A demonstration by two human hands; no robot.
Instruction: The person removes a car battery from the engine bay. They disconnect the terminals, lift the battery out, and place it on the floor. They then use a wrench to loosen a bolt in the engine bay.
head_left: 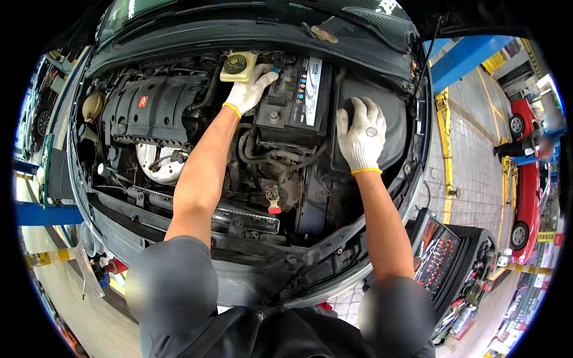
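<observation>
My left hand (250, 90), in a white knit glove with a yellow cuff, reaches between the yellowish fluid reservoir (240, 71) and the car battery (289, 101). Its fingers are bent at the battery's far left corner, and a small blue piece (276, 70) shows at their tips; what they grip is mostly hidden. On the right, my right hand (363, 132), gloved alike, lies with fingers stretched out on a broad black plastic cover (391, 128) beside the battery. Nothing shows in that hand.
Left of the battery sits the black engine cover (149, 107) with a red badge. A red-ended connector (274, 206) stands up in front of the battery. An open tool case (439, 250) is at the right, past the car's front edge. Farther right are red cars (525, 203) and a person (522, 146).
</observation>
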